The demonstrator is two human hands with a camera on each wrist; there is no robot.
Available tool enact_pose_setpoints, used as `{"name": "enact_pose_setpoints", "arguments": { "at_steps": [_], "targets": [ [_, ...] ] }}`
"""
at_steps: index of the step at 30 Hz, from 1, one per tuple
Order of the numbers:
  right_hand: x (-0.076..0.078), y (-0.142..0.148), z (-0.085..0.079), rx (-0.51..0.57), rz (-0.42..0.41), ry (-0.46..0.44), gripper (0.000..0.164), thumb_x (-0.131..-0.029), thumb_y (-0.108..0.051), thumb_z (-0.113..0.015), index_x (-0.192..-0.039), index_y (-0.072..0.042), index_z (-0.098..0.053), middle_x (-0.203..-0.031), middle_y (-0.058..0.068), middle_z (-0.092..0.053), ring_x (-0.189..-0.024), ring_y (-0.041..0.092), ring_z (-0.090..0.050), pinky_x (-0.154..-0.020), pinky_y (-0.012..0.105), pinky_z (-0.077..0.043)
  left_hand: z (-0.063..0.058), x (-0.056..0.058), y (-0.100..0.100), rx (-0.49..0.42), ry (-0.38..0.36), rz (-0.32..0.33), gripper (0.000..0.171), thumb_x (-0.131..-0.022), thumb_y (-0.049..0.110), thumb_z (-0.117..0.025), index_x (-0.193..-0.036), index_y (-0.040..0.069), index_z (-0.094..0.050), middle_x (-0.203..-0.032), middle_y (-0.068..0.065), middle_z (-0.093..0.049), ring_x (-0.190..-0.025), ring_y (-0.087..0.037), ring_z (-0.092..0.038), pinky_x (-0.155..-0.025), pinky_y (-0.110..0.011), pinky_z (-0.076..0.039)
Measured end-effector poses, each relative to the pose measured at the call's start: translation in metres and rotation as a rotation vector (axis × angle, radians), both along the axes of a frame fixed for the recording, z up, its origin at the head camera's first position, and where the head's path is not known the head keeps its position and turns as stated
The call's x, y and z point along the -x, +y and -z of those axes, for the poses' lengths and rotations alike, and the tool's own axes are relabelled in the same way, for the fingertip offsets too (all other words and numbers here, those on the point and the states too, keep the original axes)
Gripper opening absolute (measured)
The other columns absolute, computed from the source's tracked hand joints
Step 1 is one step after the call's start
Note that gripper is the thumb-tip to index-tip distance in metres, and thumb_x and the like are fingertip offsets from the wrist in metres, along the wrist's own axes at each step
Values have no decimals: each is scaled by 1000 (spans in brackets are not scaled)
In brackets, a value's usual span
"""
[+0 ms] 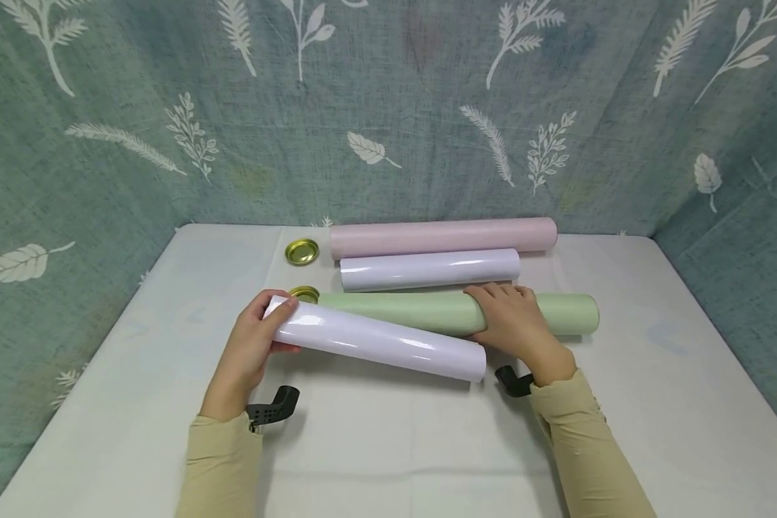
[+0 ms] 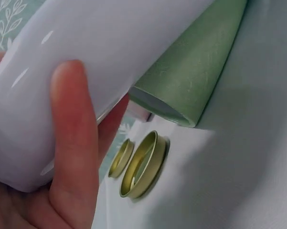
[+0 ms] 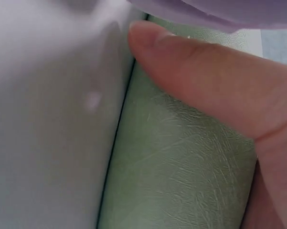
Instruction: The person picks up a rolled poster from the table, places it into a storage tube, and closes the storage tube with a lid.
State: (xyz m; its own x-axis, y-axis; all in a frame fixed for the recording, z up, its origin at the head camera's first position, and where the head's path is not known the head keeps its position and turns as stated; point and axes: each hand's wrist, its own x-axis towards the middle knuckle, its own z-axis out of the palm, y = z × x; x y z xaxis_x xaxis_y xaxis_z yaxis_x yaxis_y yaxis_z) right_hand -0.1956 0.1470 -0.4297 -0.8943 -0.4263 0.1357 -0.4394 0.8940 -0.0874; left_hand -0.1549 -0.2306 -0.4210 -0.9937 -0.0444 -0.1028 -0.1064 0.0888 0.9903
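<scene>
My left hand (image 1: 249, 345) grips the left end of a glossy white roll (image 1: 382, 342), thumb on top, and holds it up off the table at a slant, its right end lower and nearer. Behind it a green cardboard tube (image 1: 401, 309) lies across the table. My right hand (image 1: 514, 320) is wrapped over that tube right of its middle, and the right wrist view shows the thumb (image 3: 196, 71) curled along its near side. The tube's left end (image 2: 162, 107) is open and hollow. Beside that end lies a gold metal lid (image 2: 145, 164), partly hidden by the raised roll in the head view.
Farther back, a second white roll (image 1: 430, 270) and a pink tube (image 1: 443, 237) lie parallel. Another gold lid (image 1: 301, 252) sits left of them. A patterned green curtain (image 1: 388, 108) hangs behind the white table (image 1: 362, 446).
</scene>
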Motion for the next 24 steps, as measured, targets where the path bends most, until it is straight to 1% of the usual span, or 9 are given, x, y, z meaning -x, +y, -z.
{"name": "enact_pose_setpoints", "arguments": {
  "at_steps": [5, 8, 10, 12, 14, 16, 17, 21, 24],
  "targets": [
    [5, 0, 1, 3, -2, 0, 72, -63, -44, -77, -125, -20, -48, -119, 4, -53, -110, 28, -45, -88, 53, -30, 1, 1, -4, 4, 14, -18, 33, -87, 37, -56, -114, 18, -49, -117, -9, -42, -83, -24, -55, -55, -39, -52],
    [7, 0, 0, 22, -1, -6, 72, -62, -43, -77, -124, -21, -49, -117, 4, -54, -109, 27, -46, -87, 52, -30, 1, 0, -10, -16, 9, -19, 33, -86, 38, -56, -111, 16, -50, -114, -11, -42, -82, -23, -55, -56, -38, -52],
    [7, -1, -1, 41, -6, -14, 73, -60, -45, -77, -124, -21, -50, -117, 4, -54, -109, 27, -46, -87, 52, -30, 2, -2, -16, -31, 4, -33, 38, -86, 38, -57, -111, 11, -49, -112, -13, -42, -80, -22, -56, -55, -37, -52],
    [7, -2, -1, 51, -13, -18, 74, -60, -47, -77, -124, -21, -50, -117, 4, -54, -109, 27, -45, -88, 52, -29, 2, -5, -22, -30, -7, -57, 42, -85, 39, -57, -113, 9, -47, -111, -13, -43, -79, -20, -55, -53, -35, -52],
    [8, -1, -1, 51, -17, -16, 75, -59, -49, -77, -124, -22, -49, -117, 4, -53, -110, 27, -45, -88, 52, -29, 3, -8, -29, -35, -20, -97, 46, -85, 38, -58, -116, 6, -46, -111, -13, -43, -80, -21, -55, -53, -33, -51],
    [8, 1, -1, 49, -15, -13, 76, -59, -48, -77, -124, -21, -49, -118, 4, -53, -110, 27, -45, -88, 52, -29, 3, -11, -36, -33, -36, -130, 50, -84, 40, -58, -118, 6, -45, -113, -11, -42, -84, -21, -53, -53, -31, -51],
    [8, 3, -1, 47, -8, -10, 77, -58, -49, -78, -124, -21, -49, -118, 4, -53, -110, 27, -45, -88, 52, -29, 3, -12, -39, -33, -43, -146, 49, -84, 41, -58, -118, 8, -45, -114, -10, -41, -85, -21, -52, -54, -29, -51],
    [7, 11, -2, 62, 17, -9, 80, -56, -47, -79, -125, -20, -48, -120, 4, -53, -111, 26, -45, -85, 52, -31, 0, -16, -53, -108, -39, -185, 47, -83, 41, -59, -116, 10, -47, -114, -9, -40, -87, -20, -49, -54, -26, -48],
    [6, 16, -3, 71, 17, -23, 82, -57, -48, -79, -126, -20, -47, -121, 4, -51, -112, 26, -44, -83, 52, -32, 0, -19, -63, -181, -18, -210, 40, -84, 36, -60, -113, 9, -49, -110, -9, -42, -84, -19, -48, -51, -25, -46]
  ]
}}
